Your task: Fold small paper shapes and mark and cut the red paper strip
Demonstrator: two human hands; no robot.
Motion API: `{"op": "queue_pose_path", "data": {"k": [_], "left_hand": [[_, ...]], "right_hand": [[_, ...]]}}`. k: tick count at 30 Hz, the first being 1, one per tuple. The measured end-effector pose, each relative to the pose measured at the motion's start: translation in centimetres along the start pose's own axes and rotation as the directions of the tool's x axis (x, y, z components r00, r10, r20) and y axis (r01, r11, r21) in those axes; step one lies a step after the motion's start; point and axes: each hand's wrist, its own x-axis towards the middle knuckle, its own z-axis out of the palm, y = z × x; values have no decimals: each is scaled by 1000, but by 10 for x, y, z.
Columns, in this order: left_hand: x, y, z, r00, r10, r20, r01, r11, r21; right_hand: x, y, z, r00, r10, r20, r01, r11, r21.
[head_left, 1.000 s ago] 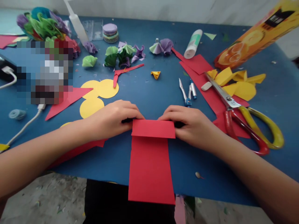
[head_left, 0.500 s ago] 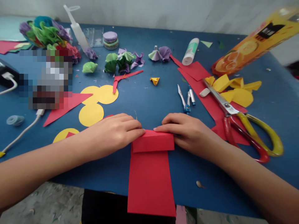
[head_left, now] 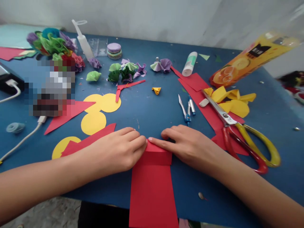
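A long red paper strip [head_left: 153, 196] lies on the blue table and hangs over its front edge. Its far end is folded over toward me into a flap [head_left: 158, 157]. My left hand [head_left: 125, 147] is closed, its fingertips gripping the flap's left corner. On the fold's top edge presses the index fingertip of my right hand [head_left: 187, 144]; its other fingers are curled and the thumb is hidden, with the flap's right side at this hand. Left of my left hand lies a red paper piece [head_left: 95, 136], partly over a yellow paper circle [head_left: 64, 144].
Right of my right hand rest scissors [head_left: 226, 117], compasses [head_left: 186, 110] and yellow paper pieces [head_left: 237, 107]. A drink bottle [head_left: 249, 60] and a glue stick [head_left: 190, 64] stand farther back. Crinkled paper flowers [head_left: 53, 44] and a squeeze bottle [head_left: 84, 46] are at the back left.
My right index finger has slid left along the fold, close to my left fingertips. My left hand now covers the flap's left part. The whole view has shifted slightly.
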Motion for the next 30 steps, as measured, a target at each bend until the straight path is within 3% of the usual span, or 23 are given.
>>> {"op": "queue_pose_path", "data": {"k": [9,16,23,26,30], "left_hand": [[-1,4,-3,999,-27,28,27,1000,4],[-10,-6,-6,992,-80,102,99,976,-196],[-11,-10,-3,987,-121,107,146,950,-275],[-7,-18,2,953,-294,78,297,842,-451],[-3,-26,9,840,-512,180,487,566,-665]], "right_hand": [[-1,-7,-9,1000,11,30,-9,999,-51],[-10,1,-16,996,59,62,-59,998,2],[-13,1,-25,983,132,130,-147,983,107],[-10,3,-23,970,190,149,-224,938,266],[-4,6,-13,944,291,153,-329,832,447]]}}
